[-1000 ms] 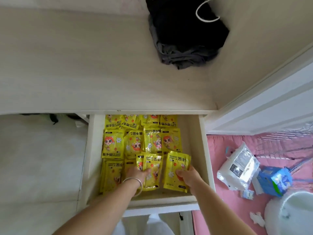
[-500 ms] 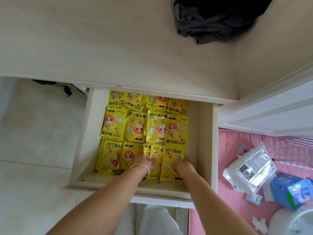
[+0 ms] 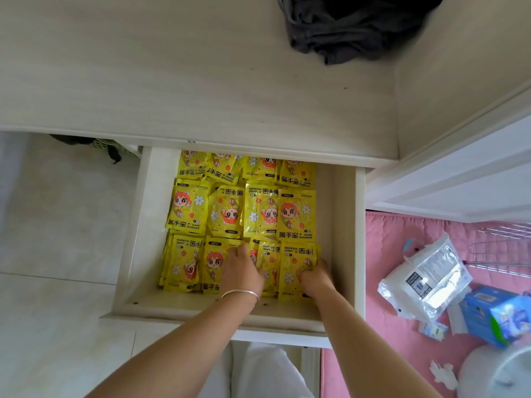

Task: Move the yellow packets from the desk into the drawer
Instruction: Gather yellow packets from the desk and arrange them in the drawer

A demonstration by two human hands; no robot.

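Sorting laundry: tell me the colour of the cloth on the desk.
Dark grey to black cloth, head view.

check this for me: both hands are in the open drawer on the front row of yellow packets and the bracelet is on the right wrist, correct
Not quite: the head view shows the bracelet on the left wrist. Otherwise correct: left hand and right hand are in the open drawer on the front-row yellow packets.

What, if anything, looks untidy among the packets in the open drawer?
Mostly neat rows, but the yellow packets face mixed ways, some printed upside down, and several overlap. The front row under the left hand and right hand looks stacked unevenly.
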